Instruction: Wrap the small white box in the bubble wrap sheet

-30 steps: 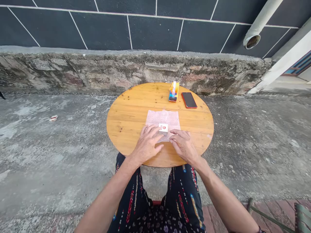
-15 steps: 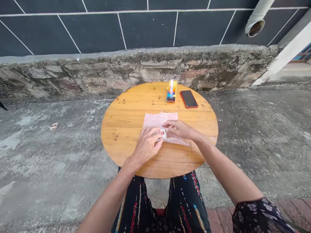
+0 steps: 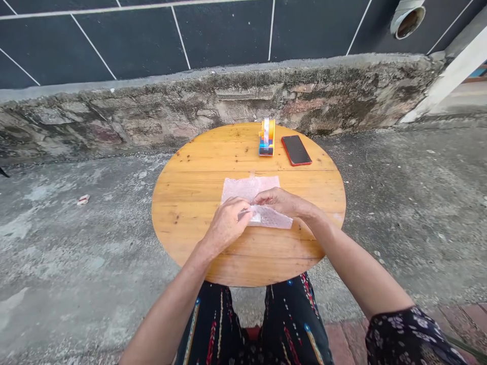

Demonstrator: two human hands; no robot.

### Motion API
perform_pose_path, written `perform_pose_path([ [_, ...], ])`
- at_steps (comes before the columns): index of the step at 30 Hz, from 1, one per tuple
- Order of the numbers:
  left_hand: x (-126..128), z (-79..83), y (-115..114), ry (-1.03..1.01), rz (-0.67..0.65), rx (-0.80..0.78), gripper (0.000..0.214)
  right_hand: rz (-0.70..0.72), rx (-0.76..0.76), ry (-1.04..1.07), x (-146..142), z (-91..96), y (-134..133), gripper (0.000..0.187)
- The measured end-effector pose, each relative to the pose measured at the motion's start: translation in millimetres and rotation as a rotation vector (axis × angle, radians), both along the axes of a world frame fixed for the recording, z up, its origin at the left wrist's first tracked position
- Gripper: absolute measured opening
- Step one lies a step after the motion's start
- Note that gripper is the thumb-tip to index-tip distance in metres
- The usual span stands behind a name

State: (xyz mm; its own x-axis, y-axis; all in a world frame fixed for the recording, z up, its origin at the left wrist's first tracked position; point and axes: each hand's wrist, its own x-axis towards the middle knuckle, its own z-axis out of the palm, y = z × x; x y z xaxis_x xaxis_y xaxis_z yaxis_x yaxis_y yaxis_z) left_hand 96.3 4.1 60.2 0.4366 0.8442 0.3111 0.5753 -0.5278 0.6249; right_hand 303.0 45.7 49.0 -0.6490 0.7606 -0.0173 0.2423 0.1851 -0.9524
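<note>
A pinkish, see-through sheet of bubble wrap (image 3: 243, 186) lies on the table, its near edge folded over toward the middle. Under that fold a small whitish item shows only faintly, so its kind is hard to make out. My left hand (image 3: 229, 219) is at the left end of the fold, thumb and fingers closed on the wrap. On the fold's far side, my right hand (image 3: 280, 201) has its fingertips pressed together at the folded edge. The two hands' fingertips are close to each other, and part of the wrap is hidden beneath them.
The round wooden table (image 3: 190, 192) carries a yellow and blue tape dispenser (image 3: 267, 138) at the back and a red-edged phone (image 3: 297, 150) to its right. Beyond stands a low stone wall (image 3: 160, 114). A pipe end (image 3: 409, 23) juts out at upper right.
The near flap of bubble wrap has been folded over the small white item with a red mark, which showed clearly before. My fingers have closed in on the fold. The view has shifted slightly.
</note>
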Motion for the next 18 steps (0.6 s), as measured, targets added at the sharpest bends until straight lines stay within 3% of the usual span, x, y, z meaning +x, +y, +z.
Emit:
perform_pose_path([
  [7, -3.8, -3.4, 15.4, -0.029, -0.043, -0.141, 0.01, 0.004, 0.044, -0.043, 0.6, 2.4, -3.6, 0.025],
  [14, -4.0, -1.9, 20.2, -0.042, -0.056, -0.172, 0.009, -0.327, 0.2, -0.056, 17.4, 32.8, -36.6, 0.035],
  [18, -4.5, 2.5, 20.8, -0.016, -0.047, -0.201, 0.009, -0.43, 0.294, -0.265, 16.2, 25.6, -49.3, 0.04],
])
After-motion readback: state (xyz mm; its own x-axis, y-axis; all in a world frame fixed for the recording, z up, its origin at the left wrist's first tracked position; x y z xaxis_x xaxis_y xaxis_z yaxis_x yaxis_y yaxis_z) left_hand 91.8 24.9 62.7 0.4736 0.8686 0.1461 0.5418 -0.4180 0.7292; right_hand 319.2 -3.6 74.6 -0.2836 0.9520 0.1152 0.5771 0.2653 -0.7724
